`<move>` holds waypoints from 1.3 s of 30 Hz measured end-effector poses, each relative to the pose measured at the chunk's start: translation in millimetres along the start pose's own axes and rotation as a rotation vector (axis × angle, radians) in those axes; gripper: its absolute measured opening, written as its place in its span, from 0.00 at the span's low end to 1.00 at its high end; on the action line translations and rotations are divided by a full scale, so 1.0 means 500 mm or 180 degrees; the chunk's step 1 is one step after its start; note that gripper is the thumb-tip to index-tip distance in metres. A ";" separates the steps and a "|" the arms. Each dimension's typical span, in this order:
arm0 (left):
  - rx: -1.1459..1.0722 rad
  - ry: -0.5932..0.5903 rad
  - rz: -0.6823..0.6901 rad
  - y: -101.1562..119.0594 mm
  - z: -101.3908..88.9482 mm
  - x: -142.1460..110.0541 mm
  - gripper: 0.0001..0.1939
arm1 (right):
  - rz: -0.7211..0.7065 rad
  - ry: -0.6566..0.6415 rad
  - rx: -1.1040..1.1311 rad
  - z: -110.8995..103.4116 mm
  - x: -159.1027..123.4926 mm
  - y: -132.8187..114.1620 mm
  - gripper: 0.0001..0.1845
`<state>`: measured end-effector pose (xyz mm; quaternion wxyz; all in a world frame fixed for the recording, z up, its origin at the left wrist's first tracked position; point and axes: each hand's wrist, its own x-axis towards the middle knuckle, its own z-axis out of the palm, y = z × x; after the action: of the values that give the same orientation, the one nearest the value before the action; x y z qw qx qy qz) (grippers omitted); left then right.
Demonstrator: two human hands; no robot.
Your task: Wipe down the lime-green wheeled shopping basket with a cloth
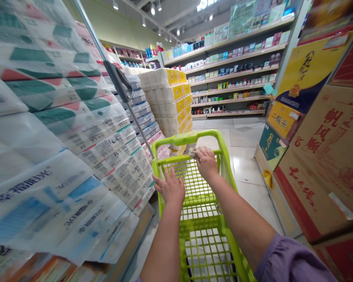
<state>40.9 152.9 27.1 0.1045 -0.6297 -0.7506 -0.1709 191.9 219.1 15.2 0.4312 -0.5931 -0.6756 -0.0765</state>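
A lime-green plastic shopping basket (227, 172) with grid walls stands in front of me in the aisle. At its far end my right hand (207, 162) presses a crumpled, greyish-beige cloth (193, 152) against the crossbar under the rim. My left hand (171, 188) is spread over the left side of the basket, fingers apart and holding nothing; whether it touches the mesh I cannot tell. A metal pull handle (139, 127) with a grey grip (117, 80) rises from the basket's far left corner and leans up to the left.
Tall stacks of wrapped tissue packs (106, 129) crowd the left side. Yellow-and-white paper packs (167, 98) are piled beyond the basket. Cardboard cartons (332, 156) line the right. Shelves (235, 74) of small goods stand at the back, across a tiled floor (247, 135).
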 end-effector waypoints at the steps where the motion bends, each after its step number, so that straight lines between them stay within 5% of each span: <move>1: -0.0023 -0.0001 -0.0013 -0.001 0.002 0.001 0.29 | -0.0043 -0.0007 0.0072 0.003 0.000 0.000 0.19; 6: -0.0318 0.0270 0.0032 -0.007 0.017 0.004 0.29 | -0.0457 -0.0160 0.0894 0.017 -0.003 -0.019 0.18; 10: -0.1042 0.0652 0.0528 -0.003 0.030 0.006 0.27 | -0.0340 -0.0300 0.1945 0.004 -0.003 -0.038 0.17; 14: -0.2351 0.0536 0.1075 0.008 0.047 0.013 0.28 | 0.0251 -0.1287 0.3249 -0.005 -0.006 -0.067 0.23; 17: -0.3007 0.0362 0.0625 0.009 0.053 0.022 0.29 | 0.0605 -0.1956 0.3690 -0.010 -0.006 -0.085 0.32; 20: -0.3178 0.0422 0.0150 -0.004 0.037 0.031 0.28 | 0.0527 -0.1497 0.2971 -0.028 -0.002 -0.081 0.31; 23: -0.2815 0.1237 0.0178 -0.032 0.010 0.041 0.26 | 0.0548 -0.0609 0.1175 -0.047 0.000 -0.056 0.26; 26: -0.2161 0.1857 -0.0069 -0.062 0.001 0.062 0.27 | 0.0754 -0.0681 -0.0134 -0.051 -0.001 -0.035 0.24; 32: -0.1499 0.0717 -0.0352 -0.087 0.027 0.116 0.30 | 0.0814 -0.1091 -0.0490 -0.043 0.001 -0.034 0.26; 39: -0.1489 0.1044 -0.0220 -0.063 0.005 0.161 0.30 | 0.0825 -0.1158 -0.0283 -0.052 0.004 -0.040 0.26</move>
<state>-4.6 222.4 50.7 0.0705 -0.5747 -0.6849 -0.4424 187.4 198.6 40.7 0.2819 -0.6974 -0.6564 0.0580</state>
